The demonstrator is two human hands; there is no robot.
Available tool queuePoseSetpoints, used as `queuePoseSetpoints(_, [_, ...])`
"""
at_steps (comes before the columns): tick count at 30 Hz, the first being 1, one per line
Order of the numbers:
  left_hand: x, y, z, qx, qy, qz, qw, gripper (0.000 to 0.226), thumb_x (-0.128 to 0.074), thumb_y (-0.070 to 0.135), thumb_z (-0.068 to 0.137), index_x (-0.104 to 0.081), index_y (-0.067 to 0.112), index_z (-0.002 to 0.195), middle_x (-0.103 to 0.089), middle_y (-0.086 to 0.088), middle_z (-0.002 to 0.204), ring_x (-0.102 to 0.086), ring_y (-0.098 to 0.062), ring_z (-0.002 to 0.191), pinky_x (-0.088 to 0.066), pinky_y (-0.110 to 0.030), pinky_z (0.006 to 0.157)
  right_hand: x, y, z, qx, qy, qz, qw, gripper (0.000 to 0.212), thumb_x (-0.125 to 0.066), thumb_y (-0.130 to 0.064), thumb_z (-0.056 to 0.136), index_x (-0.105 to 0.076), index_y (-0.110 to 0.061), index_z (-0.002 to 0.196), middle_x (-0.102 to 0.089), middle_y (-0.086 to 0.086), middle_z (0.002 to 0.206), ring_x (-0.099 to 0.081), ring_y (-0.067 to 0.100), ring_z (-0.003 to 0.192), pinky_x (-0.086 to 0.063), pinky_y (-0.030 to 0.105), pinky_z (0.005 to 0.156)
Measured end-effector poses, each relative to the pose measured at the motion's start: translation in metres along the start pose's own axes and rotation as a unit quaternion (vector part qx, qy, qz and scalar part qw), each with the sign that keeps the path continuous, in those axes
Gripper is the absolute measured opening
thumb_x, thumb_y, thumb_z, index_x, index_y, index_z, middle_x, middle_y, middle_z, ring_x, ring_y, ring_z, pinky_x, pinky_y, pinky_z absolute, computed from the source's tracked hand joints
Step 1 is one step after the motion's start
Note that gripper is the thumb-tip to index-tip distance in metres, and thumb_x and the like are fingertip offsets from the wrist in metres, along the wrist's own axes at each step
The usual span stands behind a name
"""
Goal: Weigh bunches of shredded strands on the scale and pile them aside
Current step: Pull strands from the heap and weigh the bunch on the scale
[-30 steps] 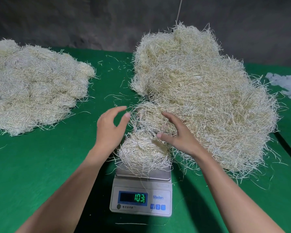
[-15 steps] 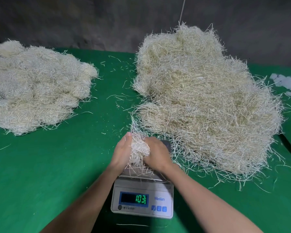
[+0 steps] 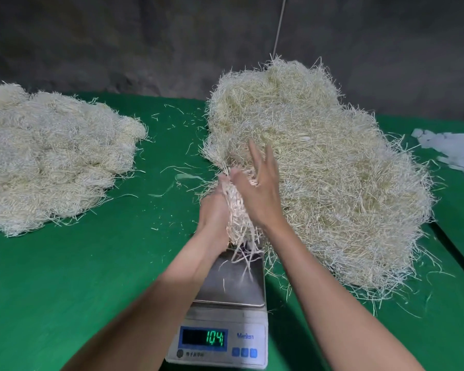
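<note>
The left hand (image 3: 212,210) curls round the bunch (image 3: 237,215). The right hand (image 3: 263,191) presses its far side with fingers straight and spread, not wrapping it. The bunch is held over the back of the scale (image 3: 225,336), long axis near upright, with loose ends dangling to the pan (image 3: 233,285). The pile (image 3: 51,162) lies well to the left of the scale, on the left hand's side, so that hand is probably the one to carry. The heap (image 3: 319,170) sits just right of the scale.

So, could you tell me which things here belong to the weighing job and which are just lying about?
Job: bunch, scale, loose heap on the right, set-aside pile on the left.
Lying about: white scraps at far right, stray strands.
</note>
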State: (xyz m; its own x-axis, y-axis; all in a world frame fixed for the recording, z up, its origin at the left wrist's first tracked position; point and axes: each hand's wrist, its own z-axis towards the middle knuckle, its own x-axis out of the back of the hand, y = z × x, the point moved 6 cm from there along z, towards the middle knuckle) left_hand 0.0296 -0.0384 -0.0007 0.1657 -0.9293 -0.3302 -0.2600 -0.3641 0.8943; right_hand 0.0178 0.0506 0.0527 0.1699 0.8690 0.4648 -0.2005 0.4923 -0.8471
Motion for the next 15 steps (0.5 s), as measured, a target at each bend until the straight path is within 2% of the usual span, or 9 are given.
queuePoseSetpoints(2, [-0.001,0.004,0.005,0.017,0.001,-0.047,0.999,0.044,-0.041,0.055,0.093,-0.052,0.027,0.125,-0.062,-0.011,0.115,-0.058,-0.029,0.112,-0.051,-0.042,0.09,-0.006,0.002,-0.014,0.012,-0.004,0.037,0.999,0.056,-0.036,-0.054,0.085,-0.019,-0.057,0.139,0.007,-0.023,0.154,0.005,0.006,0.142,-0.011,0.057,0.114])
queuePoseSetpoints(3, [0.001,0.007,0.012,0.005,-0.001,-0.046,0.999,0.04,-0.036,0.049,0.098,-0.055,0.023,0.122,-0.064,-0.004,0.109,-0.06,-0.024,0.108,-0.053,-0.033,0.083,-0.018,-0.002,-0.029,0.039,-0.02,0.048,0.998,0.052,-0.033,-0.055,0.085,-0.023,-0.06,0.136,0.002,-0.029,0.152,0.0,0.001,0.141,-0.013,0.053,0.115])
queuePoseSetpoints(5, [0.001,0.004,0.017,-0.022,-0.007,-0.031,0.999,0.032,-0.03,0.031,0.104,-0.06,0.026,0.098,-0.064,0.007,0.086,-0.064,-0.011,0.083,-0.05,-0.027,0.072,-0.034,-0.009,-0.043,0.066,-0.054,0.042,0.995,0.045,-0.031,-0.055,0.089,-0.028,-0.061,0.134,-0.005,-0.037,0.146,-0.01,-0.008,0.135,-0.014,0.04,0.116])
queuePoseSetpoints(7, [-0.006,0.002,0.011,-0.037,-0.005,0.011,0.999,0.044,-0.033,0.021,0.103,-0.063,0.026,0.07,-0.061,0.006,0.063,-0.06,-0.007,0.056,-0.049,-0.024,0.058,-0.025,-0.005,-0.021,0.004,-0.063,0.067,0.996,0.048,-0.039,-0.049,0.093,-0.024,-0.052,0.139,-0.013,-0.031,0.145,-0.016,-0.005,0.133,-0.021,0.044,0.114])
queuePoseSetpoints(8, [-0.012,0.001,0.006,-0.034,0.001,0.029,0.999,0.044,-0.037,0.018,0.102,-0.067,0.02,0.069,-0.063,-0.003,0.062,-0.063,-0.01,0.057,-0.051,-0.023,0.058,-0.014,0.001,-0.005,-0.032,-0.055,0.092,0.994,0.055,-0.045,-0.044,0.093,-0.018,-0.049,0.142,-0.01,-0.025,0.15,-0.014,-0.001,0.136,-0.021,0.046,0.114])
queuePoseSetpoints(10, [-0.013,0.006,0.006,-0.05,0.03,0.047,0.997,0.029,-0.042,0.015,0.1,-0.064,-0.002,0.09,-0.065,-0.019,0.077,-0.068,-0.015,0.07,-0.057,-0.028,0.064,-0.005,0.004,0.003,-0.028,-0.05,0.145,0.988,0.062,-0.048,-0.041,0.093,-0.013,-0.052,0.142,-0.006,-0.024,0.152,-0.01,-0.005,0.136,-0.018,0.038,0.112])
queuePoseSetpoints(12, [-0.01,0.02,0.012,-0.12,0.027,0.033,0.992,0.027,-0.038,0.009,0.099,-0.055,0.004,0.077,-0.058,-0.002,0.062,-0.056,-0.004,0.052,-0.049,-0.022,0.05,-0.016,-0.006,-0.017,0.026,-0.06,0.156,0.986,0.054,-0.045,-0.054,0.09,-0.019,-0.06,0.136,-0.017,-0.034,0.144,-0.019,-0.018,0.125,-0.022,0.022,0.104])
queuePoseSetpoints(13, [-0.007,0.024,0.016,-0.134,0.025,0.008,0.991,0.027,-0.037,0.011,0.098,-0.054,0.009,0.077,-0.059,0.002,0.062,-0.051,-0.003,0.049,-0.045,-0.023,0.049,-0.024,-0.007,-0.028,0.037,-0.059,0.146,0.987,0.051,-0.046,-0.059,0.086,-0.026,-0.061,0.133,-0.026,-0.035,0.141,-0.027,-0.02,0.122,-0.026,0.016,0.102])
queuePoseSetpoints(15, [-0.005,0.022,0.024,-0.097,0.051,-0.025,0.994,0.028,-0.037,0.017,0.099,-0.057,0.001,0.111,-0.066,-0.01,0.094,-0.053,-0.006,0.06,-0.044,-0.024,0.053,-0.028,0.0,-0.028,0.011,-0.023,0.159,0.987,0.034,-0.054,-0.057,0.083,-0.048,-0.057,0.116,-0.051,-0.033,0.123,-0.045,-0.021,0.108,-0.037,0.015,0.098])
